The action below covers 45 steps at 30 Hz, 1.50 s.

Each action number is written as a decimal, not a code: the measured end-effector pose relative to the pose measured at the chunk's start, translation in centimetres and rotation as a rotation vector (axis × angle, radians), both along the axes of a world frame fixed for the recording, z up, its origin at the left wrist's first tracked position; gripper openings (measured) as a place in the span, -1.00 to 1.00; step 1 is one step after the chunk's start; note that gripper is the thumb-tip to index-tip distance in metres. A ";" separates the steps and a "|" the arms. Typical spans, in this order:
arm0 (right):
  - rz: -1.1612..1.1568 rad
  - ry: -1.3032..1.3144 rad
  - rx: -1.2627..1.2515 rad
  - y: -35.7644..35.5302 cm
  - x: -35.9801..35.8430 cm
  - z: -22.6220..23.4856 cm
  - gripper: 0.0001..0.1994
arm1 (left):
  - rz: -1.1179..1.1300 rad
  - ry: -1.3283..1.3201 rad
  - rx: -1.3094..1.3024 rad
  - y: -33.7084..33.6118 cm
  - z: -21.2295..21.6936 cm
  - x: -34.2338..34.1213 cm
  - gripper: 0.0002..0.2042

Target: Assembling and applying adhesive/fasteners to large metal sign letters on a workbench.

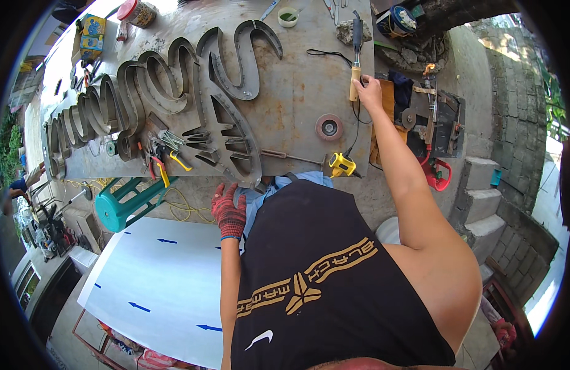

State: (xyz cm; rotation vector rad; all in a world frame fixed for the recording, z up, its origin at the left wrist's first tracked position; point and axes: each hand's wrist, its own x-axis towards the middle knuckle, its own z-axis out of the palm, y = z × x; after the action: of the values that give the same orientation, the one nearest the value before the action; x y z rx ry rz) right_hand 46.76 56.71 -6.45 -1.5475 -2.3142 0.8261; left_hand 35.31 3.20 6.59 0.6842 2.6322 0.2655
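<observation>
My bare right hand [370, 94] is closed on the wooden handle of a soldering iron [355, 79] at the table's right side. The iron's dark metal head points away from me, beside a grey stone block [346, 32]. My left hand [228, 213], in a red and black knit glove, is at the table's near edge, fingers stretched out and apart. Its fingertips are close to the near end of a large bent sheet-metal script letter form [253, 161]; I cannot tell if they touch. More joined metal letters [134, 92] stretch leftward.
On the metal table lie a grinding disc [329, 127], a yellow tape measure [342, 165], yellow-handled pliers [179, 159], metal strips and a small bowl [288, 17]. A teal stool [121, 206] and a white sheet with blue arrows [161, 277] are at left. Concrete steps [482, 197] rise right.
</observation>
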 end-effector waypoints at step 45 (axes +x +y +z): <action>1.606 -0.550 0.477 -3.5 -34.8 25.1 -0.74 | 1.000 -0.574 0.146 -11.6 -6.2 12.0 -0.65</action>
State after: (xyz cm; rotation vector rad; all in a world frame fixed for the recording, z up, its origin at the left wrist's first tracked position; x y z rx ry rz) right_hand 11.93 53.22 18.66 0.6410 -3.4907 -0.1078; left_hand 47.29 -8.41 0.35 -0.6489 2.1681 0.7898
